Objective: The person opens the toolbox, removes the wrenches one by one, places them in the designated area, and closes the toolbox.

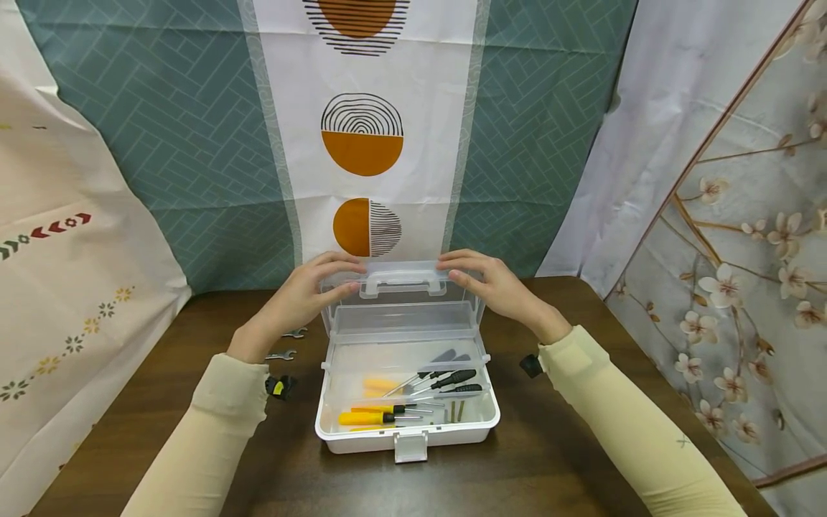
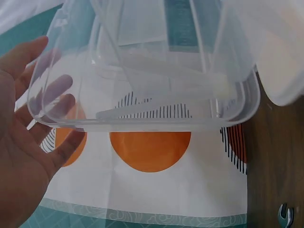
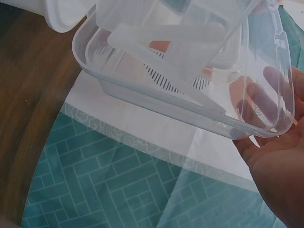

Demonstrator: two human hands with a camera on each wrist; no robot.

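Observation:
A white toolbox (image 1: 349,444) with a clear plastic lid (image 1: 403,269) stands on the table, its lid raised at the back. My left hand (image 1: 310,287) holds the lid's left corner, fingers over the top and thumb on the near side. At the opposite corner my right hand (image 1: 494,283) grips the lid the same way; its fingers (image 3: 259,102) show through the plastic. A clear tray (image 1: 403,319) is folded up inside. Yellow-handled screwdrivers (image 1: 365,417) and black-handled tools (image 1: 455,378) lie in the box, partly seen through a translucent tray. A white latch (image 1: 410,446) hangs down in front.
Two open-end wrenches, one being the nearer wrench (image 1: 282,355), lie on the brown table (image 1: 400,492) left of the box. Behind the table hangs a patterned curtain (image 1: 368,187), with more cloth on both sides. Black wrist cameras sit by each sleeve.

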